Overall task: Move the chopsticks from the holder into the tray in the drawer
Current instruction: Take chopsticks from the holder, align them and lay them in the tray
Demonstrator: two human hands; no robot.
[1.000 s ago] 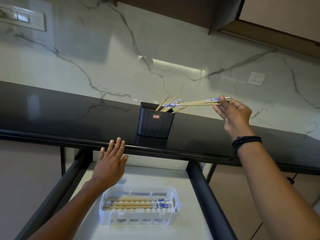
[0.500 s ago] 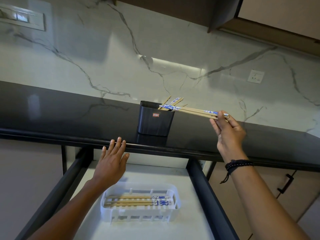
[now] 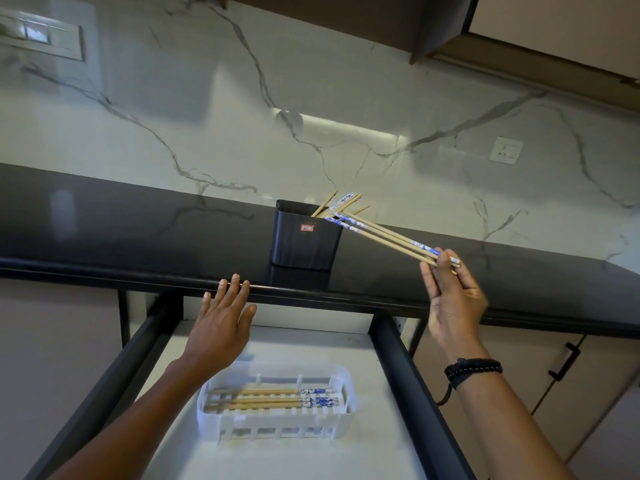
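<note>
Edges: front lip of the glossy black bench [image 3: 138, 237] runs at the left hand's fingertips; the open dark-railed drawer [image 3: 408, 375] lies below both hands.
Right hand [image 3: 453, 299]: raised, fingers pinching one end of a bundle of wooden chopsticks with blue-and-white ends [image 3: 384, 237], slanting up to the dark ribbed plastic holder [image 3: 304, 242].
Left hand [image 3: 221, 327]: flat, fingers straight, holding nothing.
White slatted plastic tray [image 3: 277, 433]: beneath the left wrist, with more chopsticks lying flat in it.

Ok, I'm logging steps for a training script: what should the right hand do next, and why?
Probably draw the right hand back and down toward the white slotted plastic tray in the open drawer. It pinches a bundle of wooden chopsticks with blue-patterned ends, whose far tips lie at the rim of the black plastic holder, and the tray already holds some laid flat.
</note>
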